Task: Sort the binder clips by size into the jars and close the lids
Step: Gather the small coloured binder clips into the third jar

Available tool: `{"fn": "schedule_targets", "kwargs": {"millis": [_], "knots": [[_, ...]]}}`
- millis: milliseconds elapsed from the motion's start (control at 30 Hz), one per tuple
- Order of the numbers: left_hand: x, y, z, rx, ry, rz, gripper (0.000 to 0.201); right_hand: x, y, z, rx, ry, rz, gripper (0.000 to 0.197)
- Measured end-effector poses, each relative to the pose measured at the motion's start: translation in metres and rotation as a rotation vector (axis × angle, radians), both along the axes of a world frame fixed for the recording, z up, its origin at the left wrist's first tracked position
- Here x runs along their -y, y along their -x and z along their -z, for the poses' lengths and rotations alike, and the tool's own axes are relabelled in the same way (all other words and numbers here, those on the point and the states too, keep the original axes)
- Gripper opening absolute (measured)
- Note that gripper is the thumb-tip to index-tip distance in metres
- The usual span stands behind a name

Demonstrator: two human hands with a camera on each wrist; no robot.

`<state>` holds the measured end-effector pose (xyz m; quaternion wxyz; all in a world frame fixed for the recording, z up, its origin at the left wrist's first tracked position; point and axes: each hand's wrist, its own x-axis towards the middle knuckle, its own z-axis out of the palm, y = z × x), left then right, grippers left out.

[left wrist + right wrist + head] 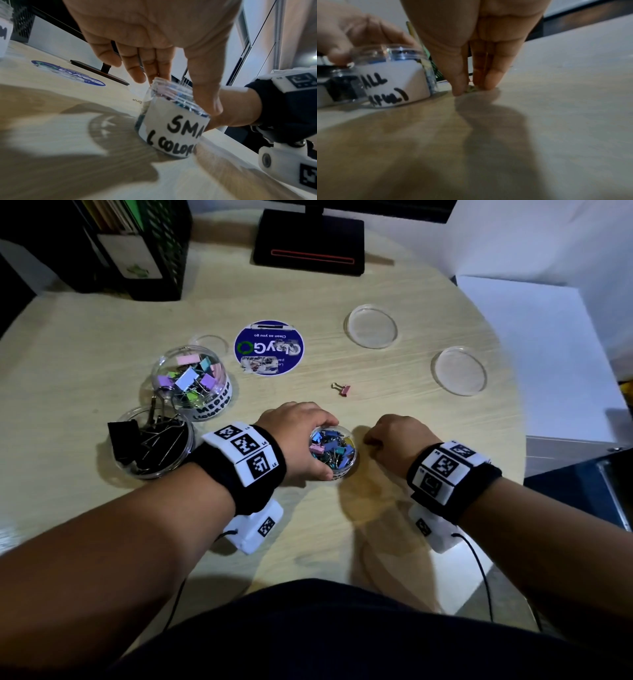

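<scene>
Item 1: small jar (334, 451), open, labelled, full of small coloured clips, on the surface (342, 525) in front of me. My left hand (296, 433) grips its rim, fingers (135, 70) and thumb curled round.

Item 2: my right hand (394, 440), just right of that jar, fingers (489, 75) and thumb pinched together on something small at the surface; what it is I cannot tell.

Item 3: medium jar (190, 385), pastel clips, open.

Item 4: large jar (154, 443), black clips, open.

Item 5: one pink clip (342, 389), loose.

Item 6: two clear lids (371, 326) (459, 370), far right.
</scene>
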<state>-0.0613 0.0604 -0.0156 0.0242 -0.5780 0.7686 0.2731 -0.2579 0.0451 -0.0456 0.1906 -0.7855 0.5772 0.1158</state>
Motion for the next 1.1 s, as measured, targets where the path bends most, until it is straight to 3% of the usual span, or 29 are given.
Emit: {"fn": "schedule_targets", "kwargs": {"millis": [167, 267, 433, 600, 767, 867, 967, 1100], "knots": [[-0.002, 0.000, -0.001, -0.007, -0.003, -0.014, 0.078, 0.003, -0.007, -0.003, -0.055, -0.026, -0.017, 0.020], [-0.003, 0.000, -0.001, -0.019, -0.004, -0.023, 0.078, 0.005, -0.004, -0.004, -0.020, -0.028, 0.063, 0.004], [-0.003, -0.001, 0.000, -0.033, -0.013, -0.037, 0.078, 0.001, 0.003, 0.004, 0.018, -0.038, 0.083, 0.006], [-0.004, -0.001, 0.000, -0.056, -0.025, -0.052, 0.078, -0.004, 0.015, 0.005, 0.094, 0.020, 0.157, 0.026], [-0.005, -0.002, 0.002, -0.077, -0.025, -0.078, 0.077, -0.004, 0.011, -0.001, -0.107, -0.062, 0.078, 0.027], [-0.005, -0.002, 0.002, -0.079, -0.025, -0.083, 0.078, -0.006, 0.005, -0.007, -0.181, -0.073, 0.003, 0.014], [-0.005, -0.003, 0.006, -0.076, -0.023, -0.083, 0.079, -0.007, 0.001, -0.009, -0.204, -0.073, 0.004, 0.002], [-0.006, -0.004, 0.010, -0.083, -0.017, -0.089, 0.081, -0.006, 0.001, -0.009, -0.181, -0.090, 0.074, 0.010]]}}
